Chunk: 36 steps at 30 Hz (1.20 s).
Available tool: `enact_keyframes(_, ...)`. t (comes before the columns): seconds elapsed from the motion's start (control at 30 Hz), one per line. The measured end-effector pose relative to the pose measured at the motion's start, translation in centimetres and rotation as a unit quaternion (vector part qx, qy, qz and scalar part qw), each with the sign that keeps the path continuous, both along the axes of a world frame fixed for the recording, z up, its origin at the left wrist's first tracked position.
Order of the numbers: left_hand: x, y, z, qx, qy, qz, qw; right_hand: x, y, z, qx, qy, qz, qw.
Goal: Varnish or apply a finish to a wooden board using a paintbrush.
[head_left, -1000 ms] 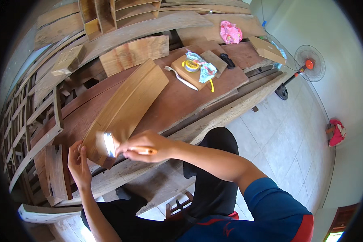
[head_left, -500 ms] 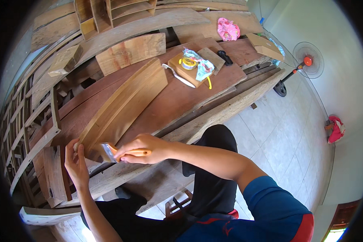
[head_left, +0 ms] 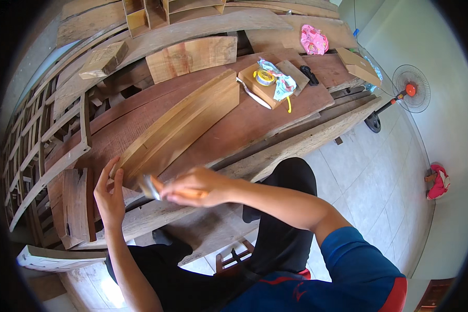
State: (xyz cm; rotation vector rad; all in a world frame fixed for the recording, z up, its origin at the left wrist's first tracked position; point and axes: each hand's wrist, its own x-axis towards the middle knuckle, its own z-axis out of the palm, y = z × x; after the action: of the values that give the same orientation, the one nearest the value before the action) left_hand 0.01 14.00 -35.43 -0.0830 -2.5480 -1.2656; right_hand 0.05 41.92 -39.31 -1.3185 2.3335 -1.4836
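Your right hand [head_left: 195,187] has its grip closed around the paintbrush [head_left: 152,187], near the wooden piece [head_left: 184,122] on the tabletop [head_left: 268,130]; your left hand [head_left: 111,202] holds this piece's near end.

Left hand [head_left: 111,202]: one, fingers at the near end of a board [head_left: 184,125]. Right hand [head_left: 196,186]: one, gripping a paintbrush [head_left: 152,187] (blurred) just beside that end. Board: one, slantwise on a reddish plank [head_left: 213,151]. Past its far end: white toothbrush [head_left: 256,96], beside a wooden block [head_left: 248,79]; yellow roll [head_left: 264,78], on the block. Farther right: pink cloth [head_left: 314,40]; carton [head_left: 358,66]. Floor: fan [head_left: 411,90], one, standing.
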Motion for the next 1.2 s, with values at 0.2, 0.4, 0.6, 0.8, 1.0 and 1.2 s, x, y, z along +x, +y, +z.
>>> enact_keyframes(0.2,-0.1,0.5,0.2,-0.01,-0.008,-0.01,1.0,-2.0,1.5,0.6,-0.148,0.062,-0.141,0.977)
enact_keyframes(0.4,-0.5,-0.3,-0.9,-0.021,0.012,0.003,1.0,-0.2,0.6,0.5,0.048,0.134,-0.072,0.987)
enact_keyframes(0.6,-0.5,1.0,-0.4,0.028,-0.016,0.005,0.999,-3.0,4.0,2.2,-0.147,0.052,-0.219,0.963)
enact_keyframes(0.8,-1.1,0.1,-1.9,0.034,0.013,0.018,0.999,-0.5,1.4,1.5,0.012,0.126,-0.09,0.988)
enact_keyframes(1.0,0.1,1.7,-0.7,0.11,0.048,0.02,0.993,-2.3,3.1,2.5,-0.153,0.032,-0.199,0.968)
enact_keyframes(1.2,0.4,1.9,0.2,0.207,-0.029,0.064,0.976,1.0,-0.3,3.0,-0.081,0.044,0.018,0.996)
